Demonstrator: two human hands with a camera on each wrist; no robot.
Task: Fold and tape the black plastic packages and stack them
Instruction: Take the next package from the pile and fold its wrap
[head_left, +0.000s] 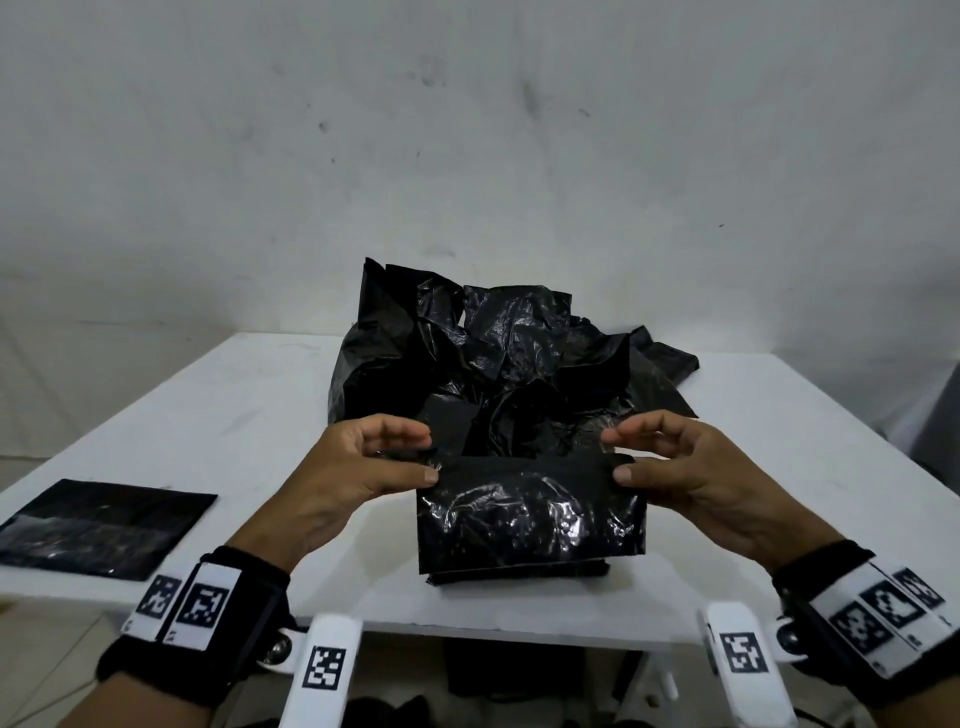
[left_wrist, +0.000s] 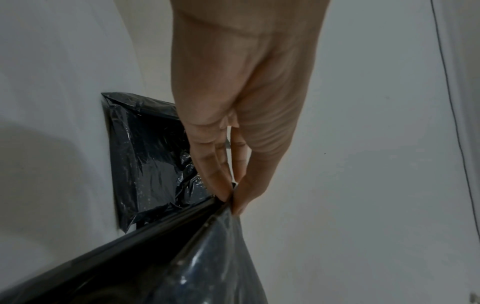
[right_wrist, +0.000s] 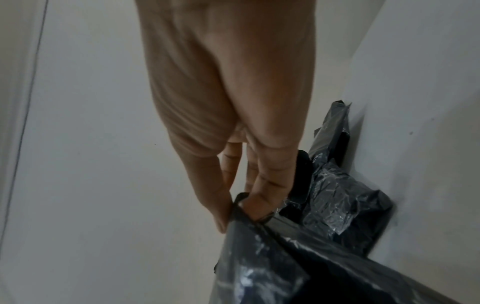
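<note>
Both hands pinch one glossy, crinkled black package (head_left: 530, 519) — rectangular.

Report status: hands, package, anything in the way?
Left hand and right hand pinch the package at its top corners. Loose bag pile right behind. One flat package far left.

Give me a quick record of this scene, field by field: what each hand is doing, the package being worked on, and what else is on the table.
left hand: pinches the upper left corner of the held package
right hand: pinches the upper right corner
held package: black plastic, top edge lifted, lower edge on the white table
flat package: lies alone at the table's left edge
loose pile: crumpled black plastic behind the hands
tape: none visible
</note>
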